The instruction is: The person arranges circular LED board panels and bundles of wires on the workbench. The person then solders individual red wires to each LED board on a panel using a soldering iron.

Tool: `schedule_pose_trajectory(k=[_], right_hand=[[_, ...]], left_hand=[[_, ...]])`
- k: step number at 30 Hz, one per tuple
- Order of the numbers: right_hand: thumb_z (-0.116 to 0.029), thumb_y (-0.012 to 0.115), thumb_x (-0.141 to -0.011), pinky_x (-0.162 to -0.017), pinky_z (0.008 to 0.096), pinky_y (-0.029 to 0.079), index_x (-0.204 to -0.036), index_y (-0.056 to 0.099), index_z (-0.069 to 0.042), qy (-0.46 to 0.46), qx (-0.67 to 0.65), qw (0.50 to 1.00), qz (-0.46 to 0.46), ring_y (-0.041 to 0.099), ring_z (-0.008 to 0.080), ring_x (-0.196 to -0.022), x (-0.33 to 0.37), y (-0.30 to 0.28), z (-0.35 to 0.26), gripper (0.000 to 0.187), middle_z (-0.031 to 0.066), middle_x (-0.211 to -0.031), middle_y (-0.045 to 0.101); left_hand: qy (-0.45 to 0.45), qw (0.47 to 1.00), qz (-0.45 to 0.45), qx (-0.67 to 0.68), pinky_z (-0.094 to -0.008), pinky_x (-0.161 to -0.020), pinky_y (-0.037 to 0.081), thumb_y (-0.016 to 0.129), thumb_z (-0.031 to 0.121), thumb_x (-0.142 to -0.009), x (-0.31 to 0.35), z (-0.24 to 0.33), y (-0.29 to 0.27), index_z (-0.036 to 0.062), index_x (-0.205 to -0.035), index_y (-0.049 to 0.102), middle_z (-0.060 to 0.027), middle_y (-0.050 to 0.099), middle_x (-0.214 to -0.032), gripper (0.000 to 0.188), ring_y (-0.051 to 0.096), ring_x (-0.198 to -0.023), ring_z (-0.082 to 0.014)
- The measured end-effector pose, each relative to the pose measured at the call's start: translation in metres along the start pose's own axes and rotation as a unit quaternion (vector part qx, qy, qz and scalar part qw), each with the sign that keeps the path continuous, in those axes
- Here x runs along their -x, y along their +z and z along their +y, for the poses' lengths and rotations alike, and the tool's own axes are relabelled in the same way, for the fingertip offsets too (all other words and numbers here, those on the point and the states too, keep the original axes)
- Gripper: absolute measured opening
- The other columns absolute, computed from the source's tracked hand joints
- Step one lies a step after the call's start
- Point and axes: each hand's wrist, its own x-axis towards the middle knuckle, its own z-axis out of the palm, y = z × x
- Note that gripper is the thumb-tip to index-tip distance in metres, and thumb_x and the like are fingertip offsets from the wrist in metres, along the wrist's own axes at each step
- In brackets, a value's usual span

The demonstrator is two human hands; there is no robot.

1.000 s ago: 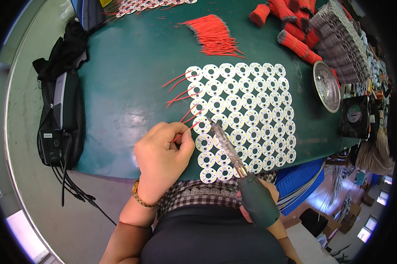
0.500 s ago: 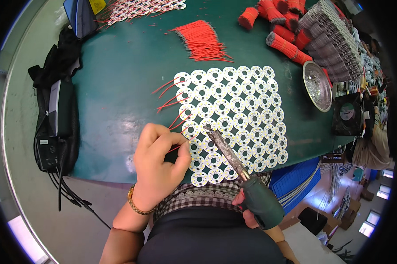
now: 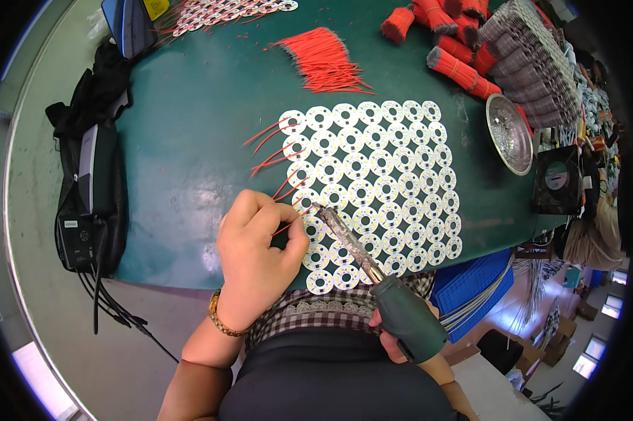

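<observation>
A sheet of joined white round LED boards (image 3: 347,166) lies on the green table in front of me. My left hand (image 3: 260,245) is closed in a pinch on a thin red wire (image 3: 283,229), beside the sheet's left column. The wire's end reaches one of that column's boards. My right hand (image 3: 392,344) grips the soldering iron (image 3: 409,319) by its dark green handle, partly hidden behind it. Its tip (image 3: 318,206) is at that same board, close to the wire end; contact is unclear. Several red wires (image 3: 264,131) stick out leftward from boards higher in the column.
Loose red wires (image 3: 323,63) lie in a pile beyond the sheet. Tied red wire bundles (image 3: 464,74) and grey stacks (image 3: 534,70) fill the far right, near a metal bowl (image 3: 520,156) and a black box (image 3: 556,181). Another wired board sheet (image 3: 232,10) lies at the far edge.
The soldering iron's tip has moved left and slightly down, from the second column to the left column by the wire end. My left hand stays almost in place, still pinching.
</observation>
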Motion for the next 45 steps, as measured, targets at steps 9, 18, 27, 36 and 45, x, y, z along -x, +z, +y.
schedule_pose_trajectory(k=[9, 18, 27, 36, 45], right_hand=[[-0.012, 0.067, -0.073, -0.056, 0.0237, 0.048, -0.094, 0.065, -0.002, 0.011, 0.074, 0.997, 0.018, 0.061, 0.0120, -0.060, -0.006, 0.000, -0.008, 0.024, 0.0031, -0.069, 0.066], [-0.003, 0.068, -0.074, -0.052, 0.0227, 0.045, -0.088, 0.067, -0.003, 0.035, 0.032, 0.997, 0.069, 0.059, 0.0089, -0.059, -0.005, 0.007, -0.006, 0.014, 0.0024, -0.066, 0.064], [-0.022, 0.074, -0.062, -0.059, 0.0353, 0.049, -0.107, 0.063, -0.009, 0.095, 0.036, 0.995, 0.015, 0.061, 0.0285, -0.063, 0.000, 0.001, -0.003, 0.049, 0.0067, -0.081, 0.064], [-0.015, 0.064, -0.069, -0.059, 0.0308, 0.049, -0.103, 0.061, -0.001, 0.057, -0.054, 0.996, 0.042, 0.061, 0.0227, -0.065, -0.011, 0.005, 0.001, 0.037, 0.0081, -0.078, 0.062], [-0.008, 0.057, -0.078, -0.056, 0.0268, 0.048, -0.095, 0.063, 0.002, 0.023, -0.035, 0.999, 0.012, 0.060, 0.0161, -0.064, -0.023, 0.001, -0.010, 0.021, 0.0080, -0.074, 0.061]], left_hand=[[-0.001, 1.000, -0.009, -0.004, -0.0240, -0.053, 0.039, 0.067, -0.004, -0.067, 0.000, 0.000, -0.002, 0.0023, -0.071, 0.061, -0.0039, 0.050, -0.073, 0.009, 0.048, -0.061, -0.0121], [-0.003, 1.000, -0.011, -0.009, -0.0241, -0.054, 0.041, 0.067, -0.004, -0.067, 0.000, -0.001, -0.001, 0.0025, -0.071, 0.061, -0.0038, 0.049, -0.073, 0.010, 0.049, -0.061, -0.0121], [0.006, 1.000, -0.020, -0.015, -0.0249, -0.054, 0.042, 0.067, -0.004, -0.068, 0.000, 0.000, -0.004, 0.0021, -0.072, 0.062, -0.0046, 0.050, -0.075, 0.010, 0.050, -0.061, -0.0138], [0.102, 0.989, -0.027, -0.102, -0.0310, -0.055, 0.040, 0.066, -0.003, -0.063, 0.003, -0.005, -0.009, 0.0071, -0.094, 0.069, -0.0023, 0.055, -0.085, 0.032, 0.050, -0.061, -0.0159], [0.139, 0.979, -0.043, -0.143, -0.0318, -0.059, 0.039, 0.057, -0.007, -0.059, 0.004, -0.004, -0.009, 0.0016, -0.096, 0.068, -0.0059, 0.059, -0.087, 0.040, 0.051, -0.065, -0.0195]])
